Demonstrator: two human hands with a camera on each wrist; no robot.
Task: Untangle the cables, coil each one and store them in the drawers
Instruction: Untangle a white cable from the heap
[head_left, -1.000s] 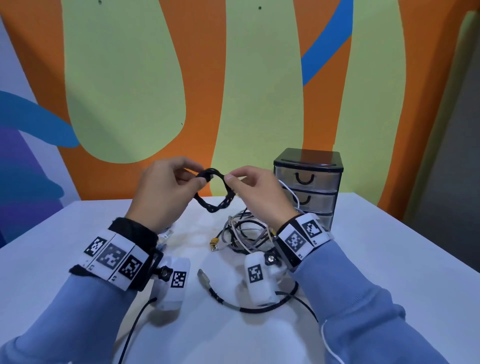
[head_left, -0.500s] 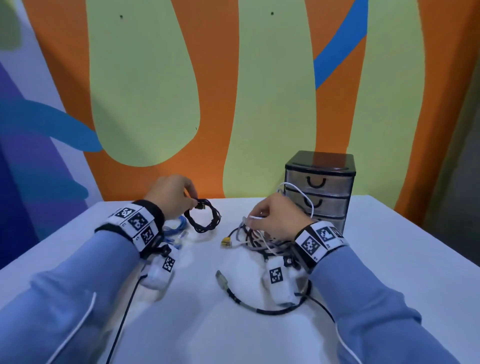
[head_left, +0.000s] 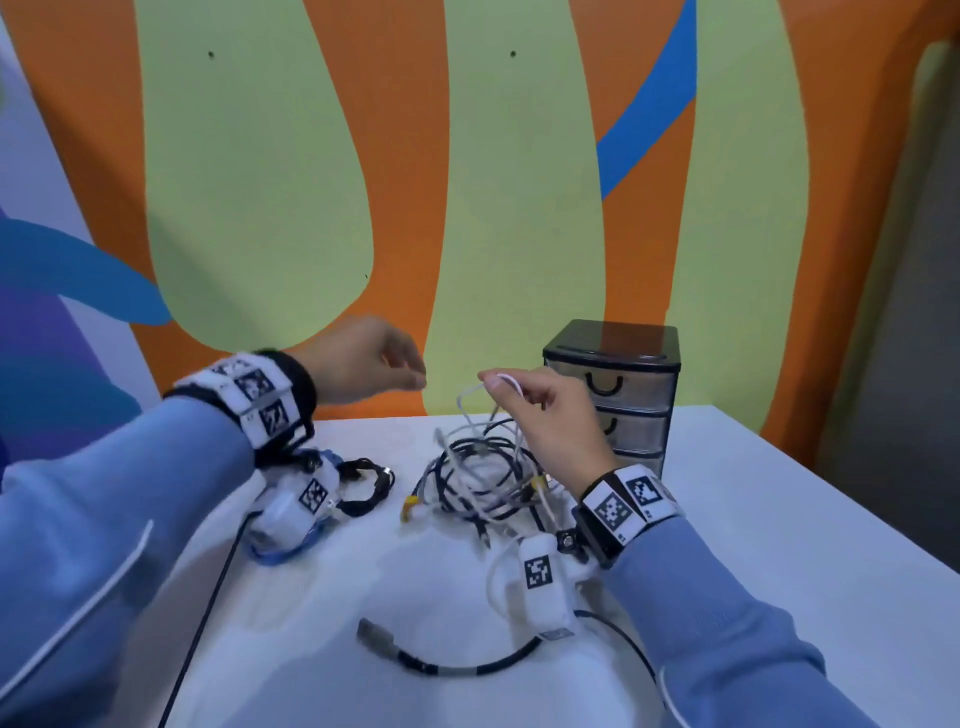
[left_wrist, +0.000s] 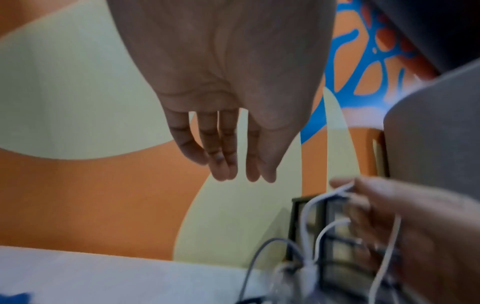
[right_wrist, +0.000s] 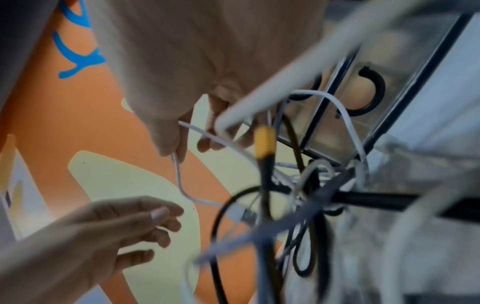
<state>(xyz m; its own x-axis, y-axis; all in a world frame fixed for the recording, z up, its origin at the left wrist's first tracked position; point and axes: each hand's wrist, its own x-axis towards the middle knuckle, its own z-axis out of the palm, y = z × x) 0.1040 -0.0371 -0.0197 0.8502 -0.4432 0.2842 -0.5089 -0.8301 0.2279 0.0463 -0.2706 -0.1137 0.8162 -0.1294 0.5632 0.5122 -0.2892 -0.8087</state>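
Observation:
A tangle of black, white and grey cables (head_left: 483, 478) lies mid-table in front of a small drawer unit (head_left: 621, 395) with three shut drawers. My right hand (head_left: 530, 402) is raised above the tangle and pinches a thin white cable (head_left: 467, 395) between thumb and forefinger (right_wrist: 179, 156). My left hand (head_left: 374, 364) hovers just left of it with fingers straight and relaxed, holding nothing (left_wrist: 233, 164). A coiled black cable (head_left: 366, 486) lies on the table under my left wrist, beside a blue cable (head_left: 275, 553).
A thick black cable with a metal plug (head_left: 447, 662) curves across the near part of the white table (head_left: 779, 545). The painted wall stands right behind the table. A yellow-tipped plug (head_left: 410, 504) sticks out of the tangle's left side.
My left hand has let go of the coiled black cable, left it on the table and risen towards the right hand. My right hand has lifted a white cable up out of the tangle.

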